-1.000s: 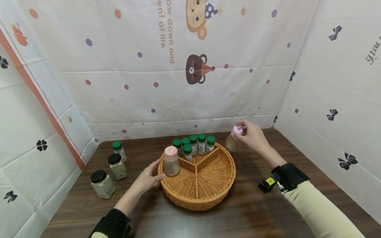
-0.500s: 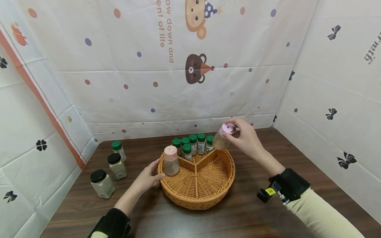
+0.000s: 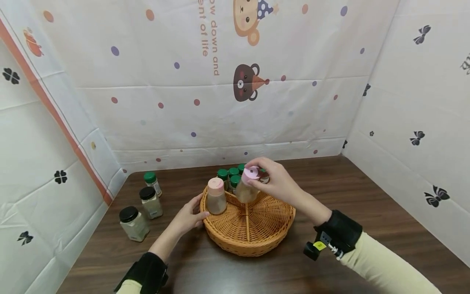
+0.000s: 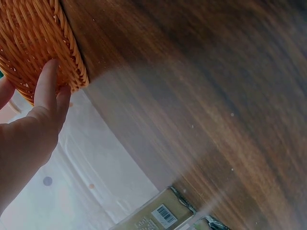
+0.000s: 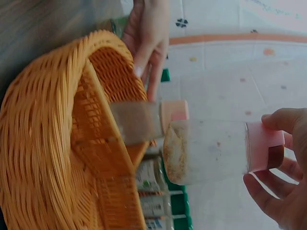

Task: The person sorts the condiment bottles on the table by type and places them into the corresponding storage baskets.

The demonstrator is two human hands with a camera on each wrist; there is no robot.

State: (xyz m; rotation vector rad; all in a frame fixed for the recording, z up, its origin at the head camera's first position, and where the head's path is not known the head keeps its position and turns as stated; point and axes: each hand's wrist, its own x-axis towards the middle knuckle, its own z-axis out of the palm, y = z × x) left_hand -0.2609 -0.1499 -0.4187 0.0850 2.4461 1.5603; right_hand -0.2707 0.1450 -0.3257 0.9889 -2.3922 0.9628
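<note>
My right hand [image 3: 278,181] pinches the pink lid of a clear seasoning bottle [image 3: 245,193], tilted over the divided wicker basket [image 3: 249,248]. In the right wrist view, light brown residue clings to its bottom and its base is raised above the basket's rim. A similar bottle with a peach-pink lid [image 3: 216,201] stands in the basket's left compartment. My left hand [image 3: 188,218] holds the basket's left side, thumb at the rim and fingers [image 4: 46,88] against the outer wall. Several green-capped spice jars [image 3: 222,174] fill the back compartment, partly hidden by the raised bottle and right hand.
Left of the basket stand two square jars with black lids, the nearer jar [image 3: 135,226] and the farther jar [image 3: 151,204]. A green-capped spice jar [image 3: 152,183] stands behind them. Patterned cloth [image 3: 165,122] hangs along the back and both sides of the wooden table [image 3: 330,183].
My right hand has carried the pink-lidded bottle leftward from beyond the basket's right back edge to over its middle. My left hand stays at the basket's side.
</note>
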